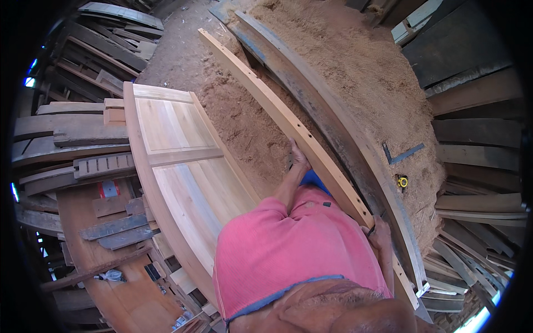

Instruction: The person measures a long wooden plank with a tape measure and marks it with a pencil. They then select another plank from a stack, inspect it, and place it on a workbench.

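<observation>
A long, pale-brown wooden beam [266,95] with dark holes along its face runs from the far left to near right, close in front of my body. My left hand [300,157] is closed against its near side around the middle, with the fingertips partly hidden. Farther down to the right, my right hand [380,233] grips the beam from its far side near the lower end. Just beyond the beam lies a long, worn grey timber [311,77], parallel to it.
Left stands a pale panelled wooden door [189,122]. Sawdust [355,61] covers the ground to the right, where a metal square [402,154] and a yellow-black tape measure [402,182] lie. Stacked boards [477,161] line the right; scrap wood [94,130] piles up on the left.
</observation>
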`<state>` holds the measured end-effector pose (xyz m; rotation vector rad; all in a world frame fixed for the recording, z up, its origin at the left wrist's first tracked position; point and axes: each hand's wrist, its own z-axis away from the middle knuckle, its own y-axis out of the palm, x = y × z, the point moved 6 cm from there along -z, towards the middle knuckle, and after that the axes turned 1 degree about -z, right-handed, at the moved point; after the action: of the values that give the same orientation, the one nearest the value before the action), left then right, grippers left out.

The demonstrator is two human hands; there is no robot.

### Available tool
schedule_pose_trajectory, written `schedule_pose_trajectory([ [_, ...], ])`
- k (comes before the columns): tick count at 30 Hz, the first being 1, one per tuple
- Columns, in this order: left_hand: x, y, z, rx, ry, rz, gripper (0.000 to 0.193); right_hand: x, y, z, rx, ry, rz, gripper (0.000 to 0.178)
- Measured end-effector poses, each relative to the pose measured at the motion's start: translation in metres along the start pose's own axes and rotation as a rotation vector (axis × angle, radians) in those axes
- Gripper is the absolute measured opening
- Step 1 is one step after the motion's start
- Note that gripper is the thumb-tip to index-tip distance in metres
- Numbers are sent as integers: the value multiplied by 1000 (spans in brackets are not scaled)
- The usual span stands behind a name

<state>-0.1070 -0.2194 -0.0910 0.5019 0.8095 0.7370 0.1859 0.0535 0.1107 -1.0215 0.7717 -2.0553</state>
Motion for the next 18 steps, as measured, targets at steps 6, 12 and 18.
schedule_pose_trajectory([
  [6,31,36,33,79,20,-26,93,-2,5,2,-63,-15,-33,57],
  [12,63,45,36,144,-66,-14,98,-45,29,8,-134,-1,-150,45],
  [18,85,50,18,158,-152,18,105,-59,21,5,-182,-37,-107,44],
])
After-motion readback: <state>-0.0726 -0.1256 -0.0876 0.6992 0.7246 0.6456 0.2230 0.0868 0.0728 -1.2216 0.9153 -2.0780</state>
